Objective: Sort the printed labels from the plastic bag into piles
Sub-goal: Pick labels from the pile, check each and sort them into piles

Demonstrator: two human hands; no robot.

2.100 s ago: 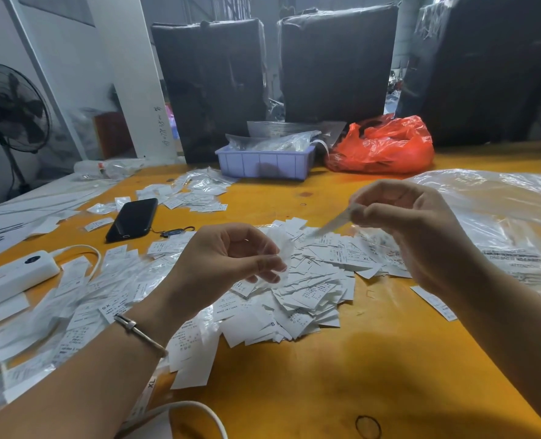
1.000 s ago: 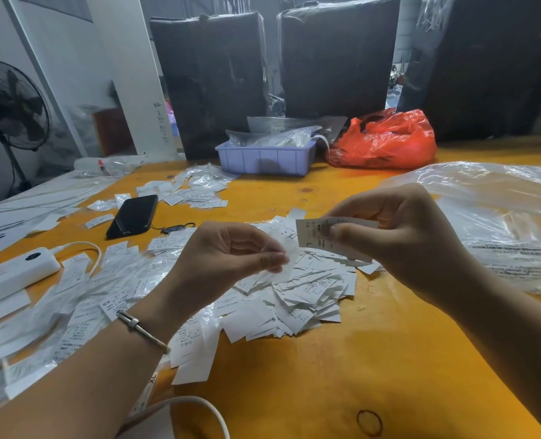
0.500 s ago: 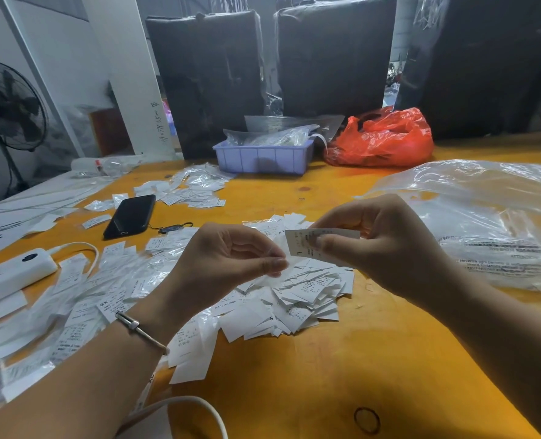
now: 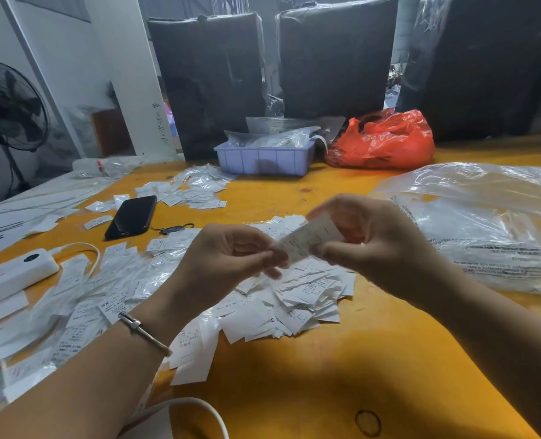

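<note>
The yellow table (image 4: 342,359) carries the whole job. The clear plastic bag (image 4: 471,229) lies slack at the right edge, and no labels can be made out inside it. The central pile of printed labels (image 4: 297,299) sits directly beneath the hands, a broader spread of labels (image 4: 82,299) covers the left side, and a smaller far pile (image 4: 196,191) lies beyond the black phone (image 4: 132,217).

Compared with half a second earlier, the right hand (image 4: 376,245) has carried its single label (image 4: 310,237) leftward until the strip's lower end meets the left hand (image 4: 228,258). The label now tilts, upper end to the right, and is blurred by motion; its print cannot be read.

Right-hand fingers are curled, with the thumb (image 4: 338,250) pinching the label. Left-hand thumb and forefinger are closed narrowly at the label's lower end; whether they already grip it or only touch it cannot be told.

Judgement: this is a transfer or two-handed inspection of one label, and its placement on a pile is not yet done. The large central pile suggests that much sorting remains
</note>
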